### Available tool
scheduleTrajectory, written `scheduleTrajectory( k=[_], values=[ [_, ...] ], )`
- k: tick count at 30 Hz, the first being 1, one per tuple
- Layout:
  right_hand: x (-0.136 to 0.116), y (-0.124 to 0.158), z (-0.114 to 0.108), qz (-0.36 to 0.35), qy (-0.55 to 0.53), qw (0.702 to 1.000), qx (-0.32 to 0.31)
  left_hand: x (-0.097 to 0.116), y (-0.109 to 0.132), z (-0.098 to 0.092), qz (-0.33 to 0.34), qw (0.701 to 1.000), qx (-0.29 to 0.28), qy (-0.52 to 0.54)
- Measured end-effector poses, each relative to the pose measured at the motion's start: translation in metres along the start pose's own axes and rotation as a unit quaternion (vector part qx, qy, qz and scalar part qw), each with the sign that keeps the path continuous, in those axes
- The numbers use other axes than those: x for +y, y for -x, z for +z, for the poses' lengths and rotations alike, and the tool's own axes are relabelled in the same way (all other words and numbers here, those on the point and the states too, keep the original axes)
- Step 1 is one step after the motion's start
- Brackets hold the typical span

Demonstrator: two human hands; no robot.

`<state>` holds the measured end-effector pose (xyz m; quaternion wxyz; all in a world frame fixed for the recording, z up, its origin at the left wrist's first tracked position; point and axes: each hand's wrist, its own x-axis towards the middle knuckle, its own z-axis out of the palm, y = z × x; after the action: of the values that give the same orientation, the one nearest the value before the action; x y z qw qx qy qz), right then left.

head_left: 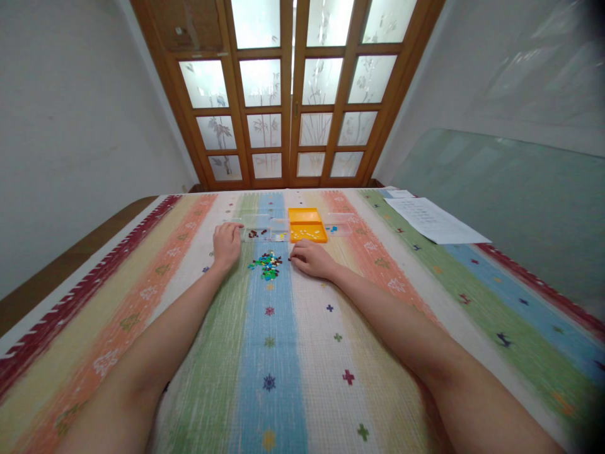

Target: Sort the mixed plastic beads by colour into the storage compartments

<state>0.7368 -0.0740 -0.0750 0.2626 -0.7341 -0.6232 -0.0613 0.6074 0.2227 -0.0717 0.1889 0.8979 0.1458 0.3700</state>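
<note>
1. Head view: both bare forearms stretch forward over a worktop (425, 296) covered with a cloth striped in red, orange, green, blue and white.
2. The left hand (227, 244) rests knuckles up on the cloth, fingers curled loosely under; whether it grips anything I cannot tell, since the fingertips are hidden.
3. The right hand (309, 257) lies palm down, fingers bent and pointing toward the left hand, its fingertips pressed together at the cloth; any piece between them is too small to make out.
4. Between the two hands lies a pile of small coloured pieces (268, 263), green, blue, black and red, just beside the right hand's fingertips and near the left hand.
5. Just beyond the left hand stand clear trays (258, 228), one holding dark pieces.
6. Beyond the right hand sits an orange tray (307, 225) with pale bits, another clear tray (338, 225) beside it.
7. Well off to the right hand's outer side lies a printed sheet (435, 221).
</note>
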Motion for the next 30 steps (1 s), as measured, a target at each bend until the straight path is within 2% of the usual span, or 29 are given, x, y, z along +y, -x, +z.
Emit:
scheduleTrajectory(
  k=[6, 9, 12, 14, 16, 20, 22, 25, 30],
  values=[
    [-0.003, -0.001, 0.0, -0.003, -0.007, 1.0, -0.006, -0.027, -0.003, 0.003, -0.088, 0.995, 0.017, -0.035],
    [-0.004, 0.0, -0.001, -0.004, -0.006, 1.0, -0.007, -0.031, -0.003, 0.002, -0.081, 0.996, 0.017, -0.04],
    [-0.004, 0.0, -0.001, -0.008, -0.003, 1.0, -0.007, -0.027, -0.005, -0.002, -0.039, 0.999, -0.009, -0.027],
    [-0.004, -0.001, -0.001, -0.006, 0.0, 1.0, -0.007, -0.021, -0.006, -0.005, 0.006, 0.999, -0.051, 0.003],
    [-0.004, -0.001, -0.001, -0.002, 0.003, 1.0, -0.006, -0.015, -0.005, -0.008, 0.05, 0.99, -0.123, 0.048],
    [-0.003, 0.0, -0.001, -0.002, 0.002, 1.0, 0.0, -0.004, -0.001, -0.014, 0.089, 0.935, -0.315, 0.138],
    [-0.003, 0.0, -0.001, -0.005, 0.001, 1.0, 0.003, 0.0, 0.0, -0.015, 0.094, 0.905, -0.381, 0.162],
    [-0.003, 0.0, -0.001, -0.01, 0.002, 1.0, 0.006, 0.002, 0.0, -0.016, 0.102, 0.885, -0.42, 0.171],
    [-0.001, 0.0, 0.001, -0.019, 0.004, 1.0, 0.011, -0.003, -0.002, -0.014, 0.113, 0.883, -0.418, 0.18]
  ],
)
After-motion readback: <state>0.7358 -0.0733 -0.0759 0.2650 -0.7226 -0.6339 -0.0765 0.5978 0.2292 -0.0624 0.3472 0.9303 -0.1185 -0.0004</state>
